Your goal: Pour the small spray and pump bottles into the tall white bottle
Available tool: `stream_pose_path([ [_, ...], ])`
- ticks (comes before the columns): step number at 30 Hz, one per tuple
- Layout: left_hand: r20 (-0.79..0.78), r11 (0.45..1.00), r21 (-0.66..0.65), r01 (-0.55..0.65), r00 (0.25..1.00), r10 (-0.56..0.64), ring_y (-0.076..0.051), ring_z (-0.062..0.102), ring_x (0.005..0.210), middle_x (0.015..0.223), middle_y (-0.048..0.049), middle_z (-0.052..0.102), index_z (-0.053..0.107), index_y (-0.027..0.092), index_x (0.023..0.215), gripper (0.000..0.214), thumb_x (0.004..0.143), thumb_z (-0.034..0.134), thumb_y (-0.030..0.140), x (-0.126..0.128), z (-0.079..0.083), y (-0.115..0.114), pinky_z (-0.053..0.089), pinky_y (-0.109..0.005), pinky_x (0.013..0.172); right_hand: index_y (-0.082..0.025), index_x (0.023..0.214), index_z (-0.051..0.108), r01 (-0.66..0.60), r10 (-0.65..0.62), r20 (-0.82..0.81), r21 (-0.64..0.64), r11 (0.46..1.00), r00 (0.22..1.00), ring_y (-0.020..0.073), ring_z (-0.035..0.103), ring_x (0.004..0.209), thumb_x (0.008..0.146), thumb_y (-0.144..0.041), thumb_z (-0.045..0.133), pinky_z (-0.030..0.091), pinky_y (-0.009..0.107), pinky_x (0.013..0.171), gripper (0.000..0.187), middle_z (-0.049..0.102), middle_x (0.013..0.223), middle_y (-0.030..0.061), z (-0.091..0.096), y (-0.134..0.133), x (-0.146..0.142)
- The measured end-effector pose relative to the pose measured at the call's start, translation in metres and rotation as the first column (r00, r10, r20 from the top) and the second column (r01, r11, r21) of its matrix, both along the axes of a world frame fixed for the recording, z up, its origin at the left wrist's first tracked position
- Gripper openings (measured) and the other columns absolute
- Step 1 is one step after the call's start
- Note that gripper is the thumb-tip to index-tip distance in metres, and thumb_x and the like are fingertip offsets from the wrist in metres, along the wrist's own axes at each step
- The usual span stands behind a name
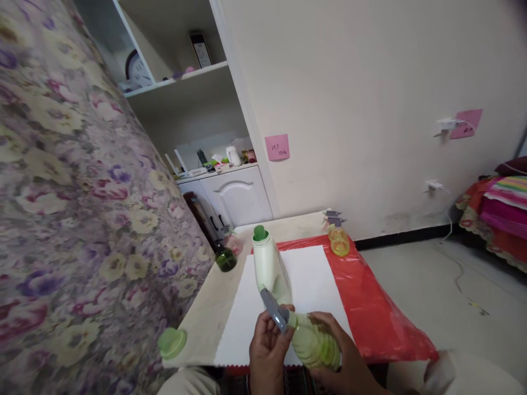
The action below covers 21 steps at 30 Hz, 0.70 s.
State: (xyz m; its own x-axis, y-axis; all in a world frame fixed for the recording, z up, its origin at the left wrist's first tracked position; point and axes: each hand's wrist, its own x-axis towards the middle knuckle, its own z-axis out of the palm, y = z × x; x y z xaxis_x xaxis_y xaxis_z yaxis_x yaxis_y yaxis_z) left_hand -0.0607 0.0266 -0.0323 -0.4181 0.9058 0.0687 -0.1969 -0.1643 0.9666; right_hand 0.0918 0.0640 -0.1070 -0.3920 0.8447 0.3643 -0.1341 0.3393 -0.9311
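My right hand is wrapped round the body of a pale green ribbed spray bottle, held tilted over the table's near edge. My left hand pinches its grey spray head at the neck. Just beyond stands a tall white bottle with an open green neck, upright on the white sheet. A loose green cap lies at the table's near left corner.
A red plastic cover drapes the right of the low table. A yellow spray bottle stands at the far right corner, a dark green one at the left edge. Flowered fabric fills the left. White cupboard behind, bedding far right.
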Motion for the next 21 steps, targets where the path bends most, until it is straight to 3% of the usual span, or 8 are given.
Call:
stream_pose_path([
  [6,0.006,1.000,-0.006,-0.017,1.000,0.017,-0.025,0.067,0.096,0.098,-0.0090,0.075,0.072,0.019,0.092,0.039,0.059,0.085,0.034,0.001,0.002,0.008,0.051,-0.030,0.083,-0.029,0.128,0.044,0.116,-0.116,-0.010,0.063,0.991,0.993,0.0352,0.052,0.121,0.060,-0.030,0.071,0.042,0.046,0.103,0.073,0.055,0.127,0.0094,-0.015,0.004,-0.010],
  [9,0.005,1.000,-0.018,0.004,1.000,-0.004,-0.027,0.067,0.097,0.100,-0.0098,0.075,0.073,0.018,0.094,0.041,0.059,0.085,0.034,-0.002,0.001,0.011,0.051,-0.031,0.085,-0.032,0.127,0.046,0.047,-0.046,-0.075,0.014,0.999,0.996,0.0355,0.053,0.119,0.059,-0.039,0.074,0.044,0.045,0.100,0.074,0.057,0.127,0.0082,-0.019,0.006,-0.012],
  [13,-0.051,0.988,-0.022,0.153,0.987,-0.154,-0.029,0.065,0.101,0.105,-0.0108,0.074,0.072,0.017,0.103,0.042,0.066,0.081,0.035,-0.009,0.005,0.013,0.049,-0.033,0.089,-0.030,0.127,0.049,-0.133,0.114,-0.179,-0.099,0.986,0.977,0.0370,0.053,0.120,0.054,-0.056,0.078,0.042,0.045,0.101,0.083,0.058,0.127,0.0099,-0.005,0.010,-0.004],
  [17,-0.039,0.955,0.012,0.296,0.954,-0.296,-0.030,0.063,0.104,0.105,-0.0103,0.073,0.070,0.018,0.111,0.048,0.069,0.078,0.039,-0.008,0.016,0.016,0.045,-0.036,0.094,-0.026,0.122,0.058,-0.392,0.295,-0.364,-0.229,0.891,0.883,0.0324,0.061,0.101,0.051,-0.064,0.077,0.048,0.042,0.087,0.082,0.066,0.108,0.0077,0.019,0.011,0.003],
  [21,0.049,0.904,0.111,0.413,0.906,-0.420,-0.029,0.061,0.106,0.105,-0.0099,0.070,0.068,0.018,0.114,0.045,0.075,0.072,0.042,0.002,0.021,0.020,0.042,-0.041,0.096,-0.022,0.112,0.066,-0.577,0.333,-0.553,-0.356,0.735,0.764,0.0251,0.064,0.085,0.069,-0.060,0.068,0.050,0.040,0.081,0.057,0.070,0.094,0.0063,0.034,0.006,0.003],
])
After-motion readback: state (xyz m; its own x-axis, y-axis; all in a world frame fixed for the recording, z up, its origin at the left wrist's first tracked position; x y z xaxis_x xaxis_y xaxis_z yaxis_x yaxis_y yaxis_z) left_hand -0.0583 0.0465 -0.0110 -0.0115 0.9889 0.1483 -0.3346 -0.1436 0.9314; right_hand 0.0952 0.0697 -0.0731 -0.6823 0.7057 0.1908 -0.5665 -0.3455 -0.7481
